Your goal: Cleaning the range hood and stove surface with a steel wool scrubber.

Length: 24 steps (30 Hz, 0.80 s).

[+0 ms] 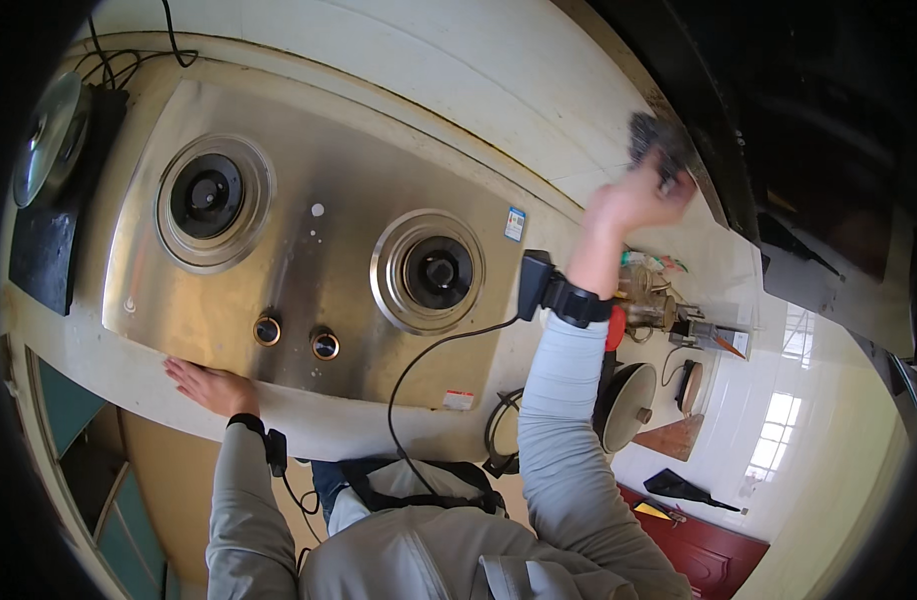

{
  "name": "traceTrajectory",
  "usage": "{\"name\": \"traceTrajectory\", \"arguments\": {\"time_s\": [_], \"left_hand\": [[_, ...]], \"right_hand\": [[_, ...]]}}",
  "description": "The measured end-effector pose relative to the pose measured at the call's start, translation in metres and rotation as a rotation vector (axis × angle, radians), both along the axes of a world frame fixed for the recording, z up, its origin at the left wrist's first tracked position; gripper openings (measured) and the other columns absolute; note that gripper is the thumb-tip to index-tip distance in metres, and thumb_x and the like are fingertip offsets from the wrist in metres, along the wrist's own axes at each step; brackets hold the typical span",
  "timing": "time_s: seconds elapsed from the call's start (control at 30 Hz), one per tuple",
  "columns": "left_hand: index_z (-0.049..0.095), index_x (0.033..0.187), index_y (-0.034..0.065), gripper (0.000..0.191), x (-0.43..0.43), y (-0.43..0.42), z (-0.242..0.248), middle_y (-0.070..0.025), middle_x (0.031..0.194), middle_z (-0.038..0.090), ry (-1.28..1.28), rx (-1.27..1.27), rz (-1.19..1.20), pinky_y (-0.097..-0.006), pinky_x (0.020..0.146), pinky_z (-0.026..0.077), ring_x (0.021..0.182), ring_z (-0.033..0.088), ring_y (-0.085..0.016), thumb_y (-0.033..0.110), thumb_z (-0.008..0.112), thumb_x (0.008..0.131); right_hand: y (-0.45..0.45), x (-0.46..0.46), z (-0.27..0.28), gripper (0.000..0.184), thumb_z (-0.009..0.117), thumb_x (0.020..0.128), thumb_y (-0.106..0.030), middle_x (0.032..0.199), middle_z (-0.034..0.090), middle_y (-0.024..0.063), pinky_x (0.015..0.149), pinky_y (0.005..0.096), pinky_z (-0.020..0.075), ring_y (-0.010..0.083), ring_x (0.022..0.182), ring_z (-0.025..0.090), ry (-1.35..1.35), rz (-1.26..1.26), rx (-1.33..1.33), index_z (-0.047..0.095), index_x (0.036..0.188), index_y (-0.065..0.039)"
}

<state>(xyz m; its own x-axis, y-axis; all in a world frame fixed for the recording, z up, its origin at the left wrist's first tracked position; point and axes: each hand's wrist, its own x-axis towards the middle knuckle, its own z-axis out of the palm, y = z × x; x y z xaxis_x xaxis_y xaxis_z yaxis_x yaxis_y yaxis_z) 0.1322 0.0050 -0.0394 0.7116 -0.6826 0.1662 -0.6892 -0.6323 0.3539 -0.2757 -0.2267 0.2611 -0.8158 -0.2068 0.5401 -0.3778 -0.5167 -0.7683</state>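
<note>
My right hand (638, 201), blurred, is raised at the upper right and grips a dark, wiry-looking scouring pad (648, 139). The pad is by the white tiled wall (458, 67), close to the lower edge of a black range hood (717, 150); whether it touches either cannot be told. My left hand (217, 388) lies flat on the light countertop (301, 424), holding nothing, beside the front edge of the stove. Between my arms spreads a stainless-steel two-burner gas stove (278, 187) with two knobs and bare burners, its pot supports off.
Left of the stove, a glass lid (50, 142) rests on a black appliance (46, 247). A pot support (496, 431) and a lidded pan (629, 409) stand on the right, near jars (650, 307). A cable runs from my right wrist across the stove.
</note>
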Motion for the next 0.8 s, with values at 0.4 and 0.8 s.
{"name": "traceTrajectory", "arguments": {"time_s": [0.4, 0.8], "left_hand": [[0.023, 0.149, 0.0052, 0.052, 0.000, 0.001, 0.004, -0.0133, 0.156, 0.024, 0.021, 0.022, 0.009, -0.0436, 0.118, 0.012, 0.145, 0.018, -0.029, 0.023, 0.031, 0.101], [0.018, 0.150, 0.0040, 0.059, 0.008, 0.004, -0.008, -0.0150, 0.157, 0.017, 0.009, 0.039, -0.004, -0.0449, 0.118, 0.010, 0.146, 0.014, -0.030, 0.024, 0.037, 0.098]], "right_hand": [[-0.005, -0.019, -0.019, 0.026, 0.065, 0.079, 0.012, 0.105, 0.058, 0.0148, 0.074, 0.0366, 0.0565, 0.0234, 0.088, 0.063, 0.186, 0.021, 0.179, 0.046, 0.095, 0.002], [-0.006, -0.019, -0.018, 0.022, 0.063, 0.084, 0.009, 0.103, 0.062, 0.0142, 0.073, 0.0355, 0.0534, 0.0220, 0.090, 0.063, 0.033, 0.106, 0.091, 0.048, 0.099, 0.001]]}}
